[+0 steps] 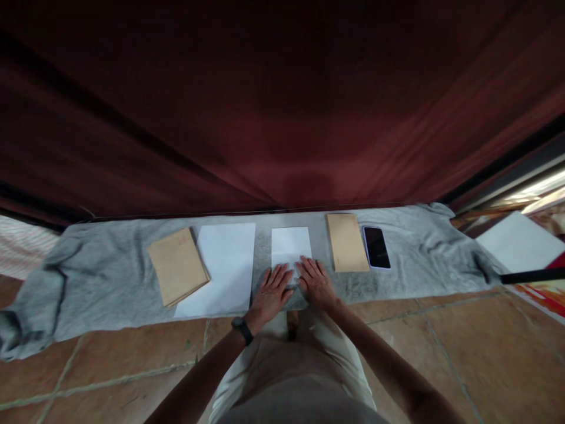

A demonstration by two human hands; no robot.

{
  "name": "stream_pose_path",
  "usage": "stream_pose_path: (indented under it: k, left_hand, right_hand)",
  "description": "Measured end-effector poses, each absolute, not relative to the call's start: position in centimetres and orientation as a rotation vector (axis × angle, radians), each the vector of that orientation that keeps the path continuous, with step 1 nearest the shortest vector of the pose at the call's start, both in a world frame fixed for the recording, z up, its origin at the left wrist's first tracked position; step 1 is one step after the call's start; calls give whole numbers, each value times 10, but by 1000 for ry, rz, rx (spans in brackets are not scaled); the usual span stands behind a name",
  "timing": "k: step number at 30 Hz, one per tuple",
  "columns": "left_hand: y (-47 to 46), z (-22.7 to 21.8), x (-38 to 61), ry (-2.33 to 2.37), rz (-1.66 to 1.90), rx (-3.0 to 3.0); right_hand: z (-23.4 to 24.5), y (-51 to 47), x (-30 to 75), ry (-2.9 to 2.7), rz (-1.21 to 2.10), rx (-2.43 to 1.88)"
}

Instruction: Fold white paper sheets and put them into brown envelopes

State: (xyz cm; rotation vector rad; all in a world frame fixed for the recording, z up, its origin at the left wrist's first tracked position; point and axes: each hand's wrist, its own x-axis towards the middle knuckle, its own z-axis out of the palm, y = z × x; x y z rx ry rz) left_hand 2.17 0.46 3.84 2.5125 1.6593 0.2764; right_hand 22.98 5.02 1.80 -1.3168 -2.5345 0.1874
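Observation:
A small white sheet of paper (291, 242), which looks folded, lies in front of me on a grey cloth (110, 265). My left hand (272, 292) rests flat on its near left corner, fingers stretched out, with a dark watch on the wrist. Over the near right part lies my right hand (316, 285), palm down with its fingers extended. The near edge of the paper is partly hidden under both hands. Left of it is a larger white sheet (229, 265), overlapped by a stack of brown envelopes (177, 268). To the right lies another brown envelope stack (348, 242).
A phone (376, 247) with a dark screen lies right of the envelopes. Behind the cloth-covered surface hangs a dark red curtain (282, 118). Tiled floor (441, 335) shows along the near side. At the far right is a white panel (521, 244).

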Motion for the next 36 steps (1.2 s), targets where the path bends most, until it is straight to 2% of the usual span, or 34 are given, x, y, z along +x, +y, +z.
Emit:
stream_pose_path:
  k: [7,12,21,36]
  left_hand:
    - [-16,28,2,1705,285,2527]
    - [-20,34,18,1827,270,2461]
    - [1,44,32,1683,33,2514]
    - [16,45,46,1779,75,2476]
  right_hand:
    - [20,42,241,-2518,181,-1345]
    - [22,34,243,-2566,201,-1211]
    - [29,35,243,-2663,262,-1143]
    - [35,46,231,-2704,177,-1104]
